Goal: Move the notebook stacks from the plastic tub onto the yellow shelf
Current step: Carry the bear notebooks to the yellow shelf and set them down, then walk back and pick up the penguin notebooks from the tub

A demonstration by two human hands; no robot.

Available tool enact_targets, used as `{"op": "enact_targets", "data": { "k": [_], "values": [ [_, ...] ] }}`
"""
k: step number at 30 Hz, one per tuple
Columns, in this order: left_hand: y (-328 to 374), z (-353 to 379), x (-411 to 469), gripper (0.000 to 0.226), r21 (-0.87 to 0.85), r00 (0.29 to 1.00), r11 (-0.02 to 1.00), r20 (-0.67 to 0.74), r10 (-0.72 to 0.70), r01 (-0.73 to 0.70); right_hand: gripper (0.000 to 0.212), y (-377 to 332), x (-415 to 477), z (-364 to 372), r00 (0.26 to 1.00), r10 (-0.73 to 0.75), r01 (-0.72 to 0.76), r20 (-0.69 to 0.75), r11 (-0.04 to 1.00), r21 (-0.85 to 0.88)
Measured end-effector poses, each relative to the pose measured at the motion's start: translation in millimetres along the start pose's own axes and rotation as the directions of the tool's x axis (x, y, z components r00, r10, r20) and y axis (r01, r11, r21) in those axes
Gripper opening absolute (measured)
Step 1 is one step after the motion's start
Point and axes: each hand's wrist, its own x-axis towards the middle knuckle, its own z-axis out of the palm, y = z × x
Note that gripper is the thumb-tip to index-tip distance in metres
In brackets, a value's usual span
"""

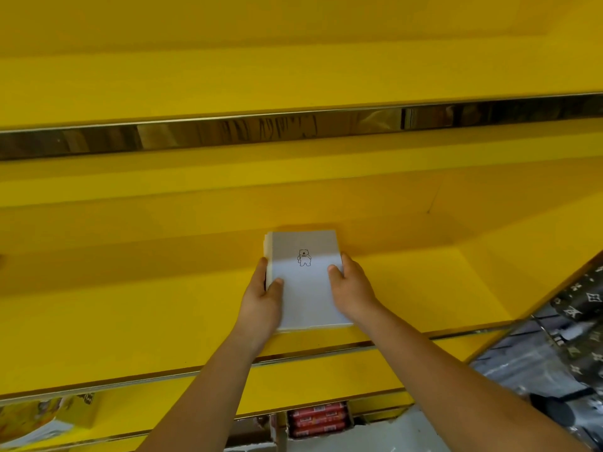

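A stack of notebooks (306, 285) with a pale cover and a small bear drawing lies on the yellow shelf (130, 314), near its middle. My left hand (262, 301) grips the stack's left side, thumb on the cover. My right hand (354, 290) holds the right side, thumb on top too. The stack's near edge sits close to the shelf's front lip. The plastic tub is out of view.
A second yellow shelf (293, 79) with a mirrored strip runs above. Below the front edge are red packs (318, 419) and yellow packaged goods (39, 419) at lower left. Dark patterned wrapped items (574, 321) stand at the right.
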Motion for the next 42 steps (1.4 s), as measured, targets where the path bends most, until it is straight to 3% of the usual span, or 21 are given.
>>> {"op": "enact_targets", "data": {
  "k": [3,12,16,20,22,25,28,31,34,39,42],
  "values": [
    [3,1,-4,0.058,-0.071,0.998,0.997,-0.036,-0.043,0.041,0.055,-6,1,-4,1.000,0.008,-0.007,0.024,1.000,-0.022],
    [7,-1,-6,0.053,-0.122,0.998,0.992,-0.030,-0.048,0.044,0.056,-4,6,-4,1.000,0.015,-0.015,0.019,1.000,-0.027],
    [21,-5,-13,0.056,-0.145,0.995,0.987,-0.054,-0.079,0.070,0.042,-5,2,-14,0.999,-0.052,0.051,0.016,0.998,0.031],
    [34,-11,-26,0.054,0.124,0.973,0.984,-0.176,0.147,-0.127,0.049,0,-23,-36,0.973,-0.204,0.208,-0.110,0.978,0.026],
    [43,-9,-41,0.054,0.210,0.950,0.950,-0.163,0.267,-0.231,0.049,4,-44,-49,0.943,-0.266,0.286,-0.202,0.955,0.076],
    [58,5,-69,0.045,0.231,0.914,0.901,-0.090,0.395,-0.366,0.050,20,-86,-73,0.920,-0.285,0.327,-0.268,0.937,0.125],
    [67,36,-93,0.037,0.225,0.873,0.845,0.074,0.482,-0.486,0.050,49,-133,-99,0.921,-0.258,0.314,-0.293,0.935,0.163],
    [67,77,-117,0.038,0.185,0.824,0.813,0.267,0.499,-0.552,0.046,81,-179,-124,0.892,-0.172,0.270,-0.419,0.944,0.188],
    [56,123,-142,0.031,0.095,0.790,0.843,0.416,0.449,-0.529,0.041,118,-227,-147,0.843,-0.022,0.182,-0.538,0.952,0.245],
    [23,202,-189,0.018,0.045,0.712,0.885,0.613,0.342,-0.464,0.026,181,-314,-171,0.676,0.189,0.077,-0.712,0.943,0.323],
    [5,250,-221,0.022,0.039,0.637,0.893,0.715,0.288,-0.448,0.027,220,-361,-181,0.505,0.328,0.050,-0.798,0.912,0.406]
  ]
}}
